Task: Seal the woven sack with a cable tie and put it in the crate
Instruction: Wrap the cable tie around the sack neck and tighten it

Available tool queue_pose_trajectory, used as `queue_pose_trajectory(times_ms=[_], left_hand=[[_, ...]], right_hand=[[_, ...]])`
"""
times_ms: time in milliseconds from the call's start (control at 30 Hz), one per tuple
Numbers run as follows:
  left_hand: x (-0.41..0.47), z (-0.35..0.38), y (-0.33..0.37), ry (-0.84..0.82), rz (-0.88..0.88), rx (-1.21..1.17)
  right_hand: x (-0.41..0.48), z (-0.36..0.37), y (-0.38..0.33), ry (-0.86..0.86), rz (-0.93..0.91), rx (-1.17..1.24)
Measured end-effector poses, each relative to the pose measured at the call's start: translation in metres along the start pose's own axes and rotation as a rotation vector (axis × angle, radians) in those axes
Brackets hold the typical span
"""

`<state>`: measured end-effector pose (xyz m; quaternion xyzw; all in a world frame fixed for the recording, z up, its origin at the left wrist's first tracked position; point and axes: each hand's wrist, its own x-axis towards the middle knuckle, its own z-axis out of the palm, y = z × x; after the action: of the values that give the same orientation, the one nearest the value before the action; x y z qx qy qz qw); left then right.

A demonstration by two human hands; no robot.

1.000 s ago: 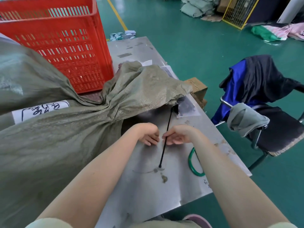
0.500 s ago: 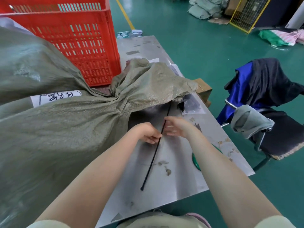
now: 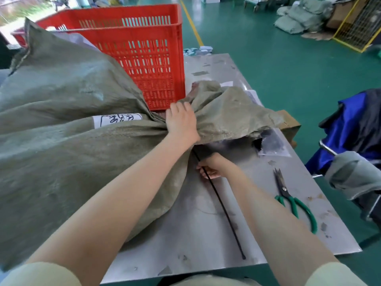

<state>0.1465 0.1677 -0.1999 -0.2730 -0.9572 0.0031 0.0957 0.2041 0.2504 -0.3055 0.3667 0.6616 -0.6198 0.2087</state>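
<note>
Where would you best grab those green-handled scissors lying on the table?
Probably by the green loop handles, coming from the near, right edge of the table. The scissors lie flat with the blades pointing away towards the sack, so the handles face the person and the right hand is nearest.

floor (image 3: pixel 278 65): green, yellow line (image 3: pixel 191 23) | steel table (image 3: pixel 206 234) | chair (image 3: pixel 329 149) with draped clothes, right | yellow mesh cage (image 3: pixel 358 27), far right

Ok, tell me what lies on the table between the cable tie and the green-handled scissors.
Nothing: in the head view the metal table is bare, only stained, between the cable tie and the scissors.
</note>
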Motion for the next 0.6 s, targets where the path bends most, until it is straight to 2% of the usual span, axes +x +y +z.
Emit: queue_pose_trajectory(times_ms=[67,100,200,367,500,600], left_hand=[[0.008,0.001,-0.013,-0.261,-0.060,0.168],[0.010,0.002,-0.019,-0.338,-0.059,0.230],[0.017,0.010,-0.030,-0.448,-0.028,0.281],[0.030,0.017,-0.029,-0.485,0.094,0.209],[0.042,0.017,-0.044,-0.483,0.184,-0.102],[0.039,0.019,-0.053,-0.457,0.253,-0.208]], right_hand=[[0.005,0.007,-0.006,0.007,-0.024,0.024],[0.007,0.009,-0.009,0.027,-0.040,0.029],[0.016,0.013,-0.017,0.077,-0.074,0.056],[0.028,0.018,-0.026,0.131,-0.120,0.168],[0.041,0.022,-0.036,0.232,-0.145,0.238],[0.050,0.023,-0.041,0.276,-0.171,0.131]])
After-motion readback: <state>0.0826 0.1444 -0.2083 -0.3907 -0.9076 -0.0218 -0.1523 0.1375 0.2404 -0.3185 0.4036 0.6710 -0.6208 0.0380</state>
